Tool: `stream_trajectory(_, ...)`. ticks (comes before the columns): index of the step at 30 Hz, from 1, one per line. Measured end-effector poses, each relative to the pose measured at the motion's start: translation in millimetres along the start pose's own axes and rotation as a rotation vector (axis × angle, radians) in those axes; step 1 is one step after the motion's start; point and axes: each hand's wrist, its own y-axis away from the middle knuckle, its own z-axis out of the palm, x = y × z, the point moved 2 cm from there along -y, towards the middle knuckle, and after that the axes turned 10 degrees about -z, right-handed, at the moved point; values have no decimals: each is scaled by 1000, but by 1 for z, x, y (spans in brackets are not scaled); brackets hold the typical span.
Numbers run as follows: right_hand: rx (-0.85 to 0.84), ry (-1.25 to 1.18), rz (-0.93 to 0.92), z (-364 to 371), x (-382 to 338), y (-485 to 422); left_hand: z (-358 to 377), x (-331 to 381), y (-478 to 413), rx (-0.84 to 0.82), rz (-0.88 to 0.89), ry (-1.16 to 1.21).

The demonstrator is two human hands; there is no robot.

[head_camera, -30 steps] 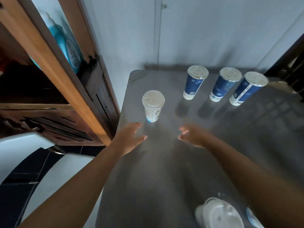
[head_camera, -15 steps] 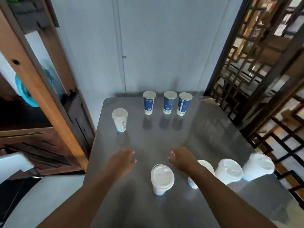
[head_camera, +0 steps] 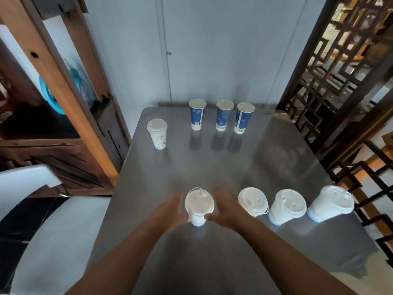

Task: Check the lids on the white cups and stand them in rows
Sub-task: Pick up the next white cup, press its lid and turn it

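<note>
Both your hands have closed in around the nearest white cup [head_camera: 198,207], left hand [head_camera: 170,211] and right hand [head_camera: 225,209] spread apart; it's light and crushable, so grip its sides gently.

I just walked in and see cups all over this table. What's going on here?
A person is sorting lidded cups on a grey table. Both hands, left hand and right hand, flank the nearest white cup; whether they touch it is unclear. Three more white cups stand to its right in a near row. One white cup stands alone at the far left, and three blue cups line the far edge.
</note>
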Motion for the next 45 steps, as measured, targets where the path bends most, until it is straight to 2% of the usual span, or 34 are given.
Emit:
stream_trajectory(7, -18, 43, -50, 16, -9, -19, 13, 2, 5, -69, 58, 330)
stream_trajectory(11, 0, -32, -54, 20, -7, -23, 21, 5, 2, -26, 44, 408)
stream_trajectory(16, 64, -239, 26, 2, -6, -28, 23, -1, 5, -47, 65, 516)
stream_trajectory(21, -14, -406, 197, -16, -7, -31, 8, 3, 22, -110, 78, 634)
stream_trajectory(26, -28, -379, 283, -27, -22, -27, -1, 10, 38, -173, 120, 713)
stream_trajectory(31, -78, -318, 283, -34, -36, -23, -6, 10, 52, -210, 129, 786)
stream_trajectory(35, -74, -396, 232, -40, -43, -21, -12, 6, 59, -351, 91, 915)
stream_trajectory(40, -59, -891, 199, -41, -43, -9, -11, -5, 67, -634, 25, 1224)
stream_trajectory(45, -16, -875, 208, -35, -52, -13, -9, -9, 68, -658, 11, 1264)
